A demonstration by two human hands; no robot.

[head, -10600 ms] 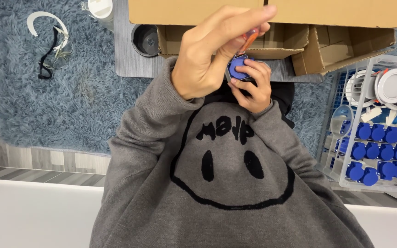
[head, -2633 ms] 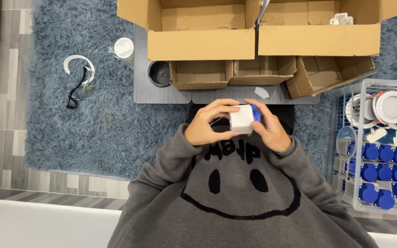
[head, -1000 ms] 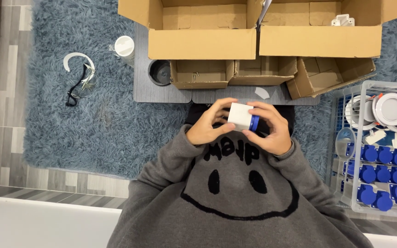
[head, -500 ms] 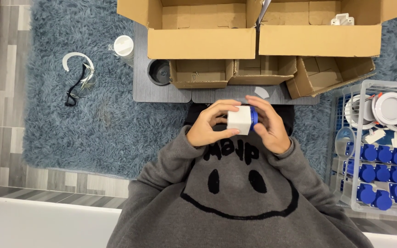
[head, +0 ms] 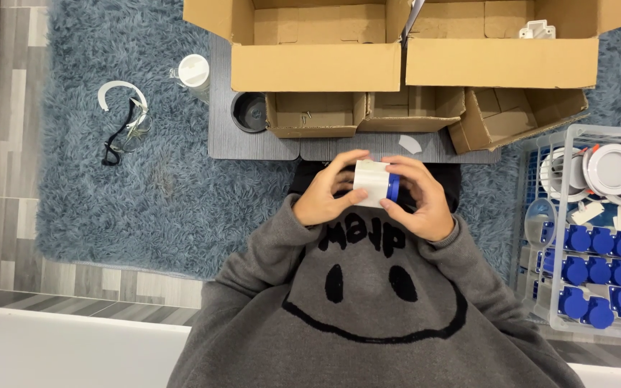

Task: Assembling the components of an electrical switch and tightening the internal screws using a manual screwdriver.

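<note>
White block: a small white box-shaped part (head: 371,183) with a blue piece (head: 393,187) on its right end, held between both hands above the chest of the grey sweatshirt (head: 375,302).
Left hand: the left hand (head: 328,190) curls round the block's left side; fingers (head: 346,159) arch over its top edge, thumb below, pinching it.
Right hand: the right hand (head: 420,201) cups the blue end; fingertips (head: 397,164) press on top, thumb (head: 395,208) against the underside.
Beyond the fingertips: a grey board (head: 253,140) with three small open cardboard boxes (head: 314,113) and a dark round cup (head: 250,112); two large open cartons (head: 318,43) further out.
Right of the right hand: a clear crate (head: 591,230) with blue round parts (head: 601,251) and white round fittings (head: 612,169).
Left of the left hand: well apart, on the blue shaggy rug (head: 109,194), safety glasses (head: 125,129) and a white-capped bottle (head: 192,73).
</note>
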